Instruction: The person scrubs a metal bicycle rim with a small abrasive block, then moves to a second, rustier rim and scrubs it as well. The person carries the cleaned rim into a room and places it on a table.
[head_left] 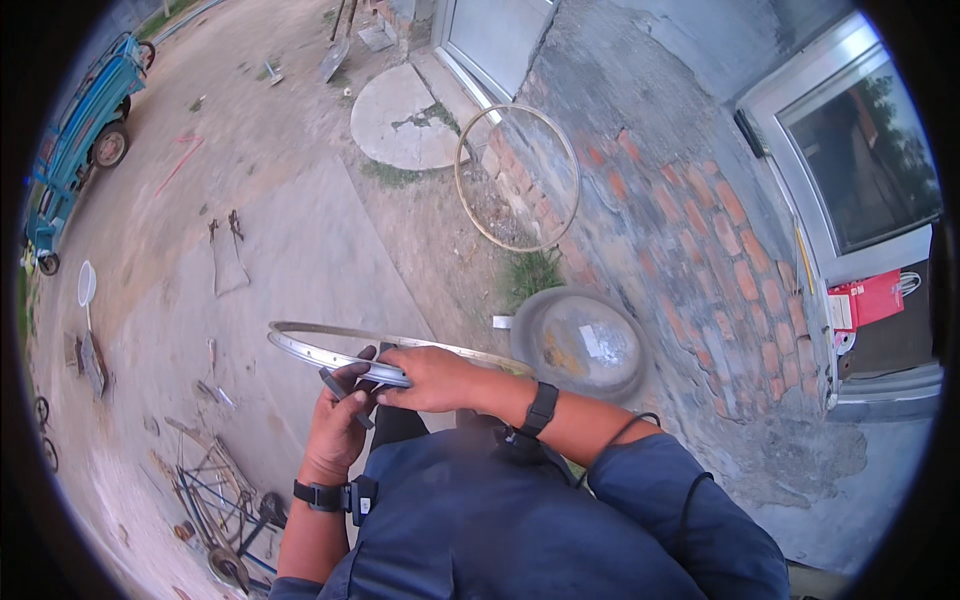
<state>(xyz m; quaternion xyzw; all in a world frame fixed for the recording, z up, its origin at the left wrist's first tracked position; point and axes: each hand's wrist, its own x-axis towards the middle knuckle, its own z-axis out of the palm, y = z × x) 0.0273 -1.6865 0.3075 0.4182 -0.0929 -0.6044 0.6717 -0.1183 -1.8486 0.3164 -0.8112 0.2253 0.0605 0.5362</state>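
A silver bicycle wheel rim (325, 360), without spokes, is tilted across in front of my body. My right hand (430, 378) is closed around its near side. My left hand (342, 410) comes up beside it, fingers bent around a short dark grey flat bar (333, 383), with darkened fingertips close to the rim. Whether the left fingers also press on the rim is hidden. The far part of the rim passes behind my right hand toward a round grey basin (578, 345) on the ground.
Another bare rim (462, 205) leans against the brick wall (735, 285) on the right. A bicycle frame (215, 505) and loose tools lie at lower left. A blue cargo tricycle (85, 140) stands far left. Near the door lies a round concrete slab (395, 120).
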